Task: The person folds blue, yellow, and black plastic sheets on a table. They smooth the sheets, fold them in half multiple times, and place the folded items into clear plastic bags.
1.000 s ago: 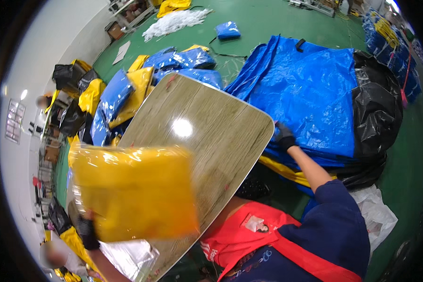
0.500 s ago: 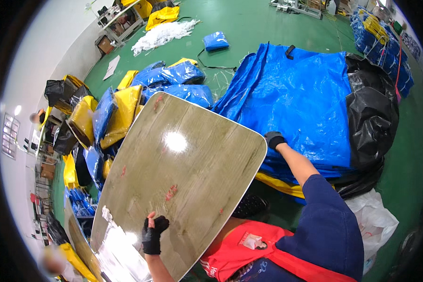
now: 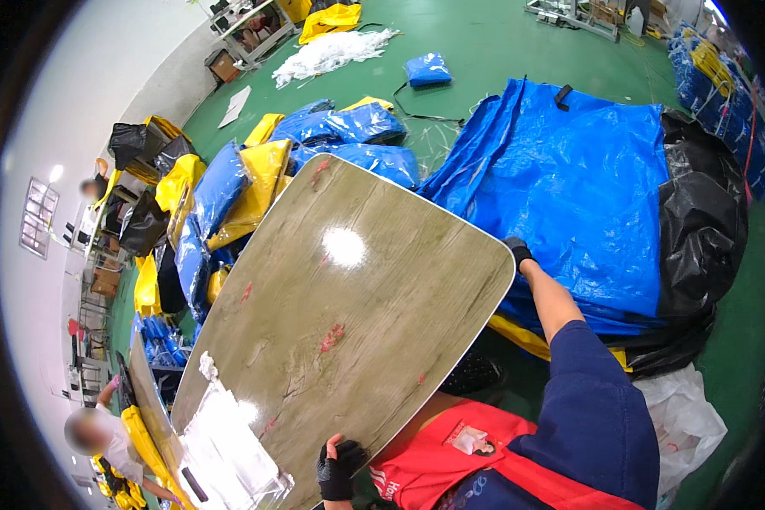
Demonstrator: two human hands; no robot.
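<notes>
A wood-grain tabletop [image 3: 374, 280] with rounded corners and a pale rim fills the middle, with small red scraps [image 3: 332, 338] scattered over it. At its near edge is my left hand [image 3: 340, 467] in a dark fingerless glove, thumb apart from the fingers, nothing visible in it. My right hand [image 3: 520, 250], also gloved, reaches the tabletop's right corner, where the large folded blue tarp [image 3: 569, 187] begins; its fingers are mostly hidden. White plastic sheets [image 3: 229, 446] lie on the tabletop's near left part.
Beyond the tabletop, blue and yellow wrapped packs [image 3: 314, 127] are piled on the green floor. Black material [image 3: 701, 204] borders the tarp's right side. A white plastic bag [image 3: 680, 416] stands near right. At the lower left, another person [image 3: 123, 446] handles yellow material.
My left hand has moved from over the tabletop toward its near edge. My right hand stays by the corner. The scene has shifted rightward, and the other person shows more fully at lower left.
</notes>
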